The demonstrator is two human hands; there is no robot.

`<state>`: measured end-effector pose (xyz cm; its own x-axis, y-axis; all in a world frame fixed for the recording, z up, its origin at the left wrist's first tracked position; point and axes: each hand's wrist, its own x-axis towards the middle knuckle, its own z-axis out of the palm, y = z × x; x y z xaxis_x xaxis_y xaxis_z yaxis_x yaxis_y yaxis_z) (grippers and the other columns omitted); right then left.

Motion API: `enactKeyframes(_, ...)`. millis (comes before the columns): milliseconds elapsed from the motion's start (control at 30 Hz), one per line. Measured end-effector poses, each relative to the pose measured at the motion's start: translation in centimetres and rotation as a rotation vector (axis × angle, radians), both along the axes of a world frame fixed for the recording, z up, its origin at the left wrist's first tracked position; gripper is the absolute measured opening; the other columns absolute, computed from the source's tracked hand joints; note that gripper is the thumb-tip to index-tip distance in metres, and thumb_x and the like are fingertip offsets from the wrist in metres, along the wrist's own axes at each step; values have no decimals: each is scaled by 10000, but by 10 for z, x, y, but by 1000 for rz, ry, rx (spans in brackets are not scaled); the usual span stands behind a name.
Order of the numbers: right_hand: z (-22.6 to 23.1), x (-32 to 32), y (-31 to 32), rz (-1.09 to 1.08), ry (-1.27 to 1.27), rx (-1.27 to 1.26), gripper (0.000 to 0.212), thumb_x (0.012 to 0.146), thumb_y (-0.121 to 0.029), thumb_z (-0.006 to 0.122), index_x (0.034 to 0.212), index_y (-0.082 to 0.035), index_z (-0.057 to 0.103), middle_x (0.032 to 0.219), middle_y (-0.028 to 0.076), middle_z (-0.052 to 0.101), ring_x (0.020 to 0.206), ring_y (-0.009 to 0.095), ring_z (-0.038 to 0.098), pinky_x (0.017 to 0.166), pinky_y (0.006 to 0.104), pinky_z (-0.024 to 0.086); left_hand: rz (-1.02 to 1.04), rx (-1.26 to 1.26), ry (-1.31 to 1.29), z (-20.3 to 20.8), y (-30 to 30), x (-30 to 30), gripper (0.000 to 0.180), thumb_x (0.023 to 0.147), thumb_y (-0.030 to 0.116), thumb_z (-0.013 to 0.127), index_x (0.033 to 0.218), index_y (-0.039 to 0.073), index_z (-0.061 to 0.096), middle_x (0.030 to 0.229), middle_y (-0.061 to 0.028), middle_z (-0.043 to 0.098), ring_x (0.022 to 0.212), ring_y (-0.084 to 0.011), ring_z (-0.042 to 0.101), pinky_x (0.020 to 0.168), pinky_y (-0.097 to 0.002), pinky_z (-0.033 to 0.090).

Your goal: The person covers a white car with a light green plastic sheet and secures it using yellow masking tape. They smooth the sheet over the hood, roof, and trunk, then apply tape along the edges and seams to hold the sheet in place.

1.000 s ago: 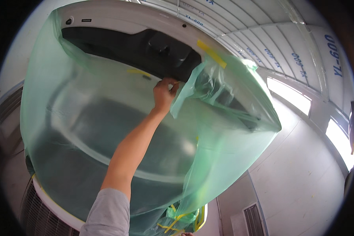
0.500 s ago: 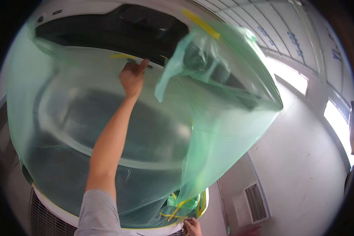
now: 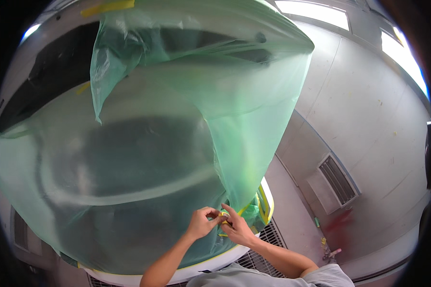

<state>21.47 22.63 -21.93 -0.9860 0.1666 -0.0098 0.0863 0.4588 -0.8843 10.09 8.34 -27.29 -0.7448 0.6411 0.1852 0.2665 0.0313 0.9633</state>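
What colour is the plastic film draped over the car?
The plastic film is translucent green, clearest in the head view.

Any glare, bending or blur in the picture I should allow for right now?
Head view: bright panels at upper right glare white; head view: fisheye bends straight edges and blackens the corners; head view: green film hazes the shapes behind it; head view: left hand and right hand look fairly sharp, though yellow tape between them is too small for detail.
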Motion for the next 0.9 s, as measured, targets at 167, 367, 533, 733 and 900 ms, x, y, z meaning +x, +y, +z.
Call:
enactKeyframes(167,6,-3,3,7,-160,-112,409,1053,-172,531,1422,-6,470,730,110,659,647,184,626,614,335,498,100,-2,98,9,-9,-5,189,917,154,796,877,-16,722,850,-94,746,778,-142,704,718,-299,553)
enactKeyframes(367,25,-31,8,111,-166,-224,201,1061,-163,498,1148,10,551,669,85,625,479,171,600,454,326,462,279,-102,547,63,-22,-6,201,877,193,815,826,38,698,855,-72,708,750,-211,683,715,-351,525)
enactKeyframes(533,14,-38,-6,-40,-82,-746,149,1059,-156,537,1051,-10,563,675,54,588,453,135,535,397,298,391,514,48,975,131,-58,23,148,870,152,805,846,76,680,867,-51,700,828,-227,677,790,-366,504)
enactKeyframes(733,-18,-30,-6,-46,-195,-728,128,1043,-152,580,1029,-25,591,708,60,614,477,122,543,420,280,414,1076,630,831,251,-117,-20,190,848,44,839,858,33,649,1195,-140,657,1077,-270,634,854,-391,546)
enactKeyframes(900,-40,-17,-14,60,-232,-715,139,1037,-161,607,1046,-24,585,727,74,627,472,136,546,429,294,423,1058,665,828,289,-133,-58,229,875,69,840,928,9,625,1066,-101,668,1027,-136,610,780,-266,524)
